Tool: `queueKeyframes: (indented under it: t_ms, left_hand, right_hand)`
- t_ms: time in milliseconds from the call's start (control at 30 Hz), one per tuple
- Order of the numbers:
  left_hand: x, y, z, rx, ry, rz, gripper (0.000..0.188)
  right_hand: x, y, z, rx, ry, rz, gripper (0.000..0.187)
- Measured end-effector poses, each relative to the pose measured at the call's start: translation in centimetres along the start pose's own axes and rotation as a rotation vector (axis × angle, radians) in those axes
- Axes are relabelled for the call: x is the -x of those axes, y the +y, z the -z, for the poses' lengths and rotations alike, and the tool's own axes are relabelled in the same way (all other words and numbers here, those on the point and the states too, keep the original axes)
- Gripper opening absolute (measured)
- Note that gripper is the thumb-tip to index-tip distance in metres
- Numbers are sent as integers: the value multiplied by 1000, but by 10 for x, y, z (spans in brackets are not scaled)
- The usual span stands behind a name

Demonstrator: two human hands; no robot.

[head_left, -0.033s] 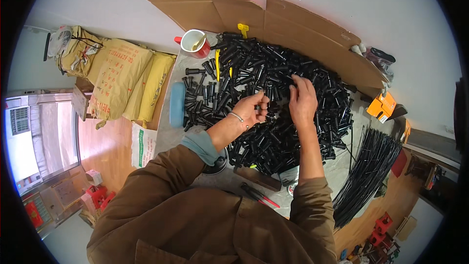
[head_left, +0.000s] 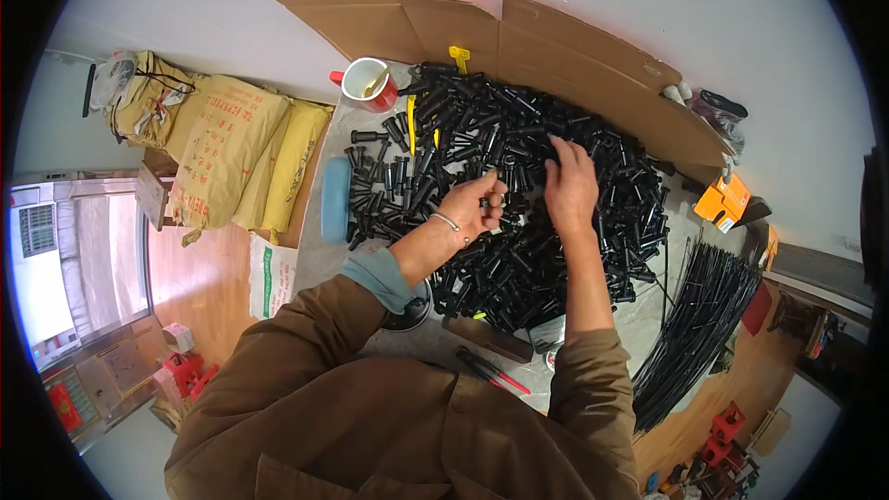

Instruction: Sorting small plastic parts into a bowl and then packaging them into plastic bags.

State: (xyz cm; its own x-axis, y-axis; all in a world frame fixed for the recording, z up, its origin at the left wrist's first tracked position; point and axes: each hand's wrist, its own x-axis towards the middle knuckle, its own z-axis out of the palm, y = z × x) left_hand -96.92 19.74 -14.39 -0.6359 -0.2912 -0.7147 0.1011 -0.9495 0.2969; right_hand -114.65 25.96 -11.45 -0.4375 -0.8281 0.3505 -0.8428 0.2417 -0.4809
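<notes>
A big heap of black bolt-like parts point(head_left: 505, 268) with thick cylindrical ends covers much of the grey table point(head_left: 398, 344). My left hand point(head_left: 475, 207) hovers over the left-middle of the heap, thumb and curled fingers closed together. Whatever lies in that grip is too small and dark to make out. To its right, my right hand point(head_left: 571, 187) reaches over the heap with its fingers stretched forward, fingertips down at the black parts. No part shows clearly within those fingers.
Cardboard point(head_left: 574, 46) stands along the heap's far side. At the left are a red-and-white mug point(head_left: 369, 85) and a blue case point(head_left: 335, 199). Red-handled pliers point(head_left: 491, 370) lie near me. Long black rods point(head_left: 694, 333) are bundled at the right. Yellow sacks point(head_left: 231, 143) sit beyond the left edge.
My right hand has shifted very slightly back and left over the heap. My left hand's fingers have moved a touch; the other things stay where they were.
</notes>
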Motion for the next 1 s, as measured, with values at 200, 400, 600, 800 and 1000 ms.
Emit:
queueKeyframes:
  t_ms: [200,400,600,800,1000]
  left_hand:
    - [8,27,-10,-109,35,-95,28]
    - [-3,25,-19,-355,105,-160,21]
    - [7,20,-25,-525,102,-117,19]
    - [12,9,-32,-537,55,-158,18]
    - [-1,-12,-30,-836,37,-415,18]
  right_hand:
    - [40,-14,-32,226,-289,110,30]
    - [59,-27,4,18,-339,109,27]
    - [23,39,34,56,30,-36,13]
    - [39,81,37,338,-6,-143,16]
    - [52,88,41,310,85,-216,14]
